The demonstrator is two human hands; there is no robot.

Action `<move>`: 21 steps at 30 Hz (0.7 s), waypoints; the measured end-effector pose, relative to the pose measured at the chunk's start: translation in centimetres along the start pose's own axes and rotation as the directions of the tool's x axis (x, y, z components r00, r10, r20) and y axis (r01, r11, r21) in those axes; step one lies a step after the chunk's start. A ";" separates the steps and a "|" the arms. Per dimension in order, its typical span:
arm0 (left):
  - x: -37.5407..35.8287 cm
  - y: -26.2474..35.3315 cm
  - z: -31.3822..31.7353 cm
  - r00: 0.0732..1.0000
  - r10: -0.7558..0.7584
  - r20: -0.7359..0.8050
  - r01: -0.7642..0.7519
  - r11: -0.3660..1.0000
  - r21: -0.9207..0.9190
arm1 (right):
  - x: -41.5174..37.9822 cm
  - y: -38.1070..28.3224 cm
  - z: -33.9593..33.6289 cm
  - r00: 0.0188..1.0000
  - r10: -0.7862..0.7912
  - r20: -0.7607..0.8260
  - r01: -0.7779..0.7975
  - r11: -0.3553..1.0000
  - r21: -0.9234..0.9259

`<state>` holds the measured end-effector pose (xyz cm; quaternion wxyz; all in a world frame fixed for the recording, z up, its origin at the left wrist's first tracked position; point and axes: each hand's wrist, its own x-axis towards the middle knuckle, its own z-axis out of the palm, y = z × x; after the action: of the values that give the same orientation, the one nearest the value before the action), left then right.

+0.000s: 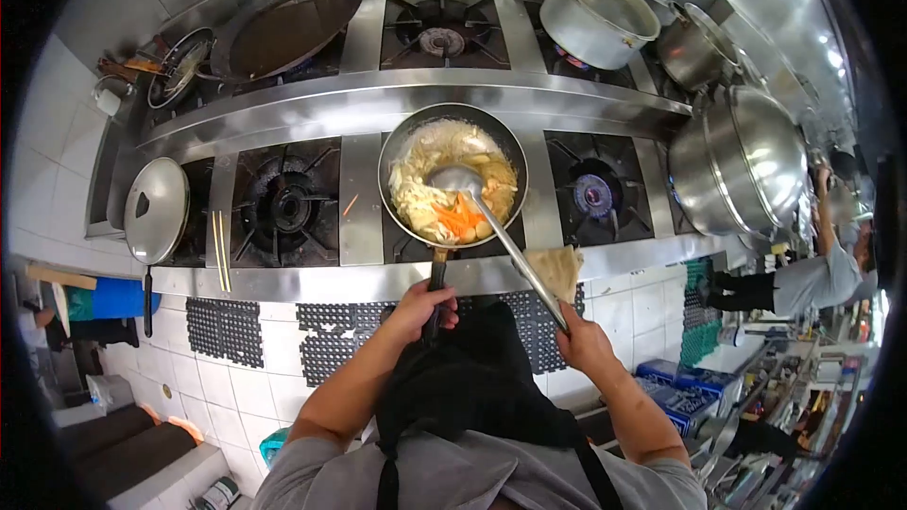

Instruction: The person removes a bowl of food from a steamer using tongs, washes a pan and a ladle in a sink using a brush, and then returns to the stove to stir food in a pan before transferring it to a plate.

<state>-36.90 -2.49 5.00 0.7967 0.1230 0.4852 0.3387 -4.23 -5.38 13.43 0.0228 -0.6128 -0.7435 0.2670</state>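
My left hand point(421, 312) is closed around the dark handle of a frying pan point(387, 156), which sits over a front burner of the stove. In my right hand point(582, 344) is the long metal handle of a ladle point(505, 241). The ladle's bowl rests down in the pan among the food point(416, 200). Pale shredded pieces, orange carrot strips and a bubbling yellowish liquid show there; part of the food is hidden under the ladle bowl. A folded beige cloth point(556, 274) lies on the stove's front edge near my right hand.
Right of the pan, a burner point(593, 194) burns blue. A large steel pot point(737, 161) stands farther right. On the left are a lidded pan point(157, 211) and chopsticks point(221, 250). Behind stand a big wok point(293, 33) and an aluminium pot point(600, 19). A person point(817, 279) is at far right.
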 end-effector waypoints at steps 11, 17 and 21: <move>0.8 -1.2 7.6 0.924 0.171 -0.341 -0.111 0.976 0.187 | 9.0 9.0 -8.3 0.978 -0.185 0.098 0.169 0.973 0.154; 0.9 -3.1 10.6 0.842 0.239 -0.484 -0.145 0.964 0.224 | 13.6 10.2 -11.1 0.962 -0.264 0.073 0.238 0.936 0.261; -0.4 -5.5 10.6 0.811 0.275 -0.516 -0.142 0.948 0.283 | 16.1 9.5 -10.9 0.934 -0.351 0.066 0.329 0.917 0.225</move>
<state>-25.59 -5.42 7.64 0.5615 0.1654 0.7127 0.3866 4.22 14.53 14.04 0.0943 -0.4535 -0.8063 0.3678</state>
